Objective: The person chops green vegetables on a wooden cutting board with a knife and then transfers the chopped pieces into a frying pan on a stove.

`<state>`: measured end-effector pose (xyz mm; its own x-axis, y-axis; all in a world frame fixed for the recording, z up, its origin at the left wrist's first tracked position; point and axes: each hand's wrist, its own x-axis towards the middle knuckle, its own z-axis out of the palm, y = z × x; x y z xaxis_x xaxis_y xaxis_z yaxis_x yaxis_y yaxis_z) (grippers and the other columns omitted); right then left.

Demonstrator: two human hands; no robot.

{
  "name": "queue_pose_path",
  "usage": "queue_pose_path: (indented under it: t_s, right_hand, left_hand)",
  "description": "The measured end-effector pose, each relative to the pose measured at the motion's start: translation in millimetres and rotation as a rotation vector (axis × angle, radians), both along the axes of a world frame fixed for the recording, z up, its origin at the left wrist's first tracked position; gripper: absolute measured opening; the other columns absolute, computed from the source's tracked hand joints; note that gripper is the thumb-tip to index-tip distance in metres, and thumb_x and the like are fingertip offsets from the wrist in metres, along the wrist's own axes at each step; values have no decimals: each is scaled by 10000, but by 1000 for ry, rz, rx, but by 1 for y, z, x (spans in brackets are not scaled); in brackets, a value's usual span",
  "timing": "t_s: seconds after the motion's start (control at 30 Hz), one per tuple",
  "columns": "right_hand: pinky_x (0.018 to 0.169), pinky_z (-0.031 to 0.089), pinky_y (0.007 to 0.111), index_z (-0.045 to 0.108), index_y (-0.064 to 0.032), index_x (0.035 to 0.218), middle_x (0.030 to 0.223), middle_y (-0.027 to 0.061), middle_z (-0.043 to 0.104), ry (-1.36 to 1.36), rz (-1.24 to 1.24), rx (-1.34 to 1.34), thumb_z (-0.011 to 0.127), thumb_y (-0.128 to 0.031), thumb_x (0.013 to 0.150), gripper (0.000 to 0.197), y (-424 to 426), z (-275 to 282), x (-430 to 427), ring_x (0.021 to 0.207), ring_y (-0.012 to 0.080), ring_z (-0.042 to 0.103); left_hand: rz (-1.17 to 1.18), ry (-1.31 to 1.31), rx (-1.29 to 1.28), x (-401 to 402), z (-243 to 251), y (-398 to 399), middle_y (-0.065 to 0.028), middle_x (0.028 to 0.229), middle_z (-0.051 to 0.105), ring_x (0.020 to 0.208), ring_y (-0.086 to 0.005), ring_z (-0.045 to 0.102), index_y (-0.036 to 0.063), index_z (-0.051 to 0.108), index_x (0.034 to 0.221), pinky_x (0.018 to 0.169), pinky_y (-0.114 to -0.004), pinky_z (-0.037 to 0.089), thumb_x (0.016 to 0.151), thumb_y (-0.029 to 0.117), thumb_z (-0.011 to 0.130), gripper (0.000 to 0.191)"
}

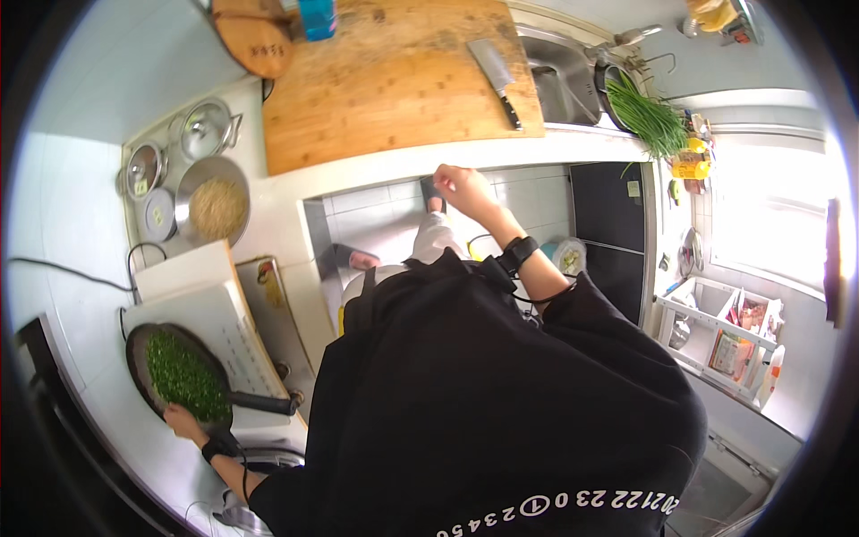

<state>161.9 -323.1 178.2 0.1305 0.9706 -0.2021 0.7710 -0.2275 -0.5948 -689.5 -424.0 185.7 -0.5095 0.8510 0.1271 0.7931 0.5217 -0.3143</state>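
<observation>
A dark frying pan (132, 359) holding finely chopped green herbs (181, 372) rests on a pale surface at the left. My left hand (182, 423) is at the pan's near rim, its fingers bent by the greens; whether they grip anything is hidden. The pan's black handle points right. My right hand (463, 191) hovers in front of the counter's edge, fingers curled inwards, with no object visible in it. Beyond it, a cleaver (496, 74) lies on a large wooden cutting board (376, 87). Long green chives (641, 114) lie across a dark pan beside the sink.
A steel bowl of pale shredded food (216, 208) stands at the left near lidded pots (205, 127). A steel sink (570, 114) adjoins the board. A blue container (317, 19) stands at its back. A white rack (718, 322) is at the right.
</observation>
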Motion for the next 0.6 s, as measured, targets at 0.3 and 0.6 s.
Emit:
queue_pose_path:
  t_s: [0.3,0.6]
  right_hand:
    - [678,529,361,625,-47,881,774,139,670,45,-27,35,606,-113,856,73,5,-3,86,738,279,677]
    - [643,533,390,620,-54,894,744,150,670,15,-113,81,610,-101,848,66,14,-9,120,712,309,676]
  left_hand:
    - [155,-48,-63,54,49,-1,-242,952,642,885,-450,606,13,612,970,727,-550,485,952,278,421,327]
    - [7,-222,296,21,32,26,-249,1154,596,1023,-402,590,-40,552,1175,908,-438,438,922,257,545,390]
